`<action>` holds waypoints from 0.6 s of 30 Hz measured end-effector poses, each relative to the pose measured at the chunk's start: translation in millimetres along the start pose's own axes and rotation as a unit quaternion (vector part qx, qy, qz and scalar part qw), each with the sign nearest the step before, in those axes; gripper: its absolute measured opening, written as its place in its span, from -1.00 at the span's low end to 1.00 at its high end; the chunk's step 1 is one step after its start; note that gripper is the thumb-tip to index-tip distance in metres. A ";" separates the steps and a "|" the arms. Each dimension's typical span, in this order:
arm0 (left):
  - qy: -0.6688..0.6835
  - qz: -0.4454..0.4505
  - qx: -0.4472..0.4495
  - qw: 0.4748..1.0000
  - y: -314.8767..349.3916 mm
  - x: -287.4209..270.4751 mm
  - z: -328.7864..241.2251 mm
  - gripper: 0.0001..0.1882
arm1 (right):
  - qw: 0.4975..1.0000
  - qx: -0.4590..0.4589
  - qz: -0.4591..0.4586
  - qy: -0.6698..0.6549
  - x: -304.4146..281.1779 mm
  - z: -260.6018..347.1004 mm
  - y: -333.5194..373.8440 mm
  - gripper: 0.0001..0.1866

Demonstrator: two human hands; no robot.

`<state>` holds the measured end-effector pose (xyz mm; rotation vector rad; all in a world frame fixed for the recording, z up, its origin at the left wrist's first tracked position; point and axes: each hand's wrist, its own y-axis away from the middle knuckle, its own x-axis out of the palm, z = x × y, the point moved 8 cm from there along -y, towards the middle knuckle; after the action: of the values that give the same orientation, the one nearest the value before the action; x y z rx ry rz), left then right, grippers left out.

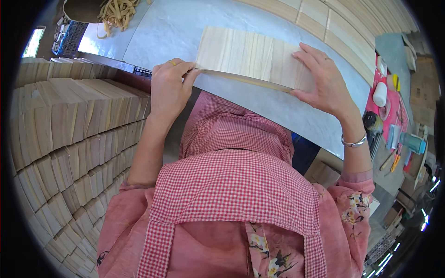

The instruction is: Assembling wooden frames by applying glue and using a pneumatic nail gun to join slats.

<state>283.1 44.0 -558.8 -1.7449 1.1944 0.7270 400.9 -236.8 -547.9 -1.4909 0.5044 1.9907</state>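
Observation:
A pale, grained wooden board (pixel 241 53) lies over the light marbled tabletop (pixel 162 34), slightly tilted across my front. At its near left corner my left hand (pixel 174 83) is closed, thumb and fingers pinching the edge. My right hand (pixel 324 81) spans the right end, thumb at the near edge and fingertips on the far side. Beneath the near edge a thin yellowish strip shows; I cannot tell whether it is a second board.
Tall stacks of thin wooden boards (pixel 79 111) rise at my left. A heap of tan bands (pixel 118 14) sits at the far left, near a dark crate (pixel 72 37). More boards (pixel 315 21) line the far side. At right are a white bottle (pixel 379 94) and an orange-handled tool (pixel 395 162).

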 end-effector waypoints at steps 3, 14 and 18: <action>-0.005 0.012 -0.011 1.000 0.1 1.3 1.5 -0.83 | 1.000 -0.006 0.009 0.009 -0.7 2.1 -4.3 -0.17; 0.004 0.017 -0.007 1.000 0.1 0.1 -2.4 -0.84 | 0.982 0.012 -0.185 -0.024 -18.8 -7.7 36.2 -0.46; 0.011 0.020 -0.009 1.000 1.9 -0.3 -4.5 -0.84 | 0.964 0.118 -0.226 -0.076 -5.7 -29.4 90.8 -0.61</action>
<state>281.2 39.7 -557.2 -1.7510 1.2443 0.7465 363.6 -324.5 -555.8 -1.1701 0.2892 1.6071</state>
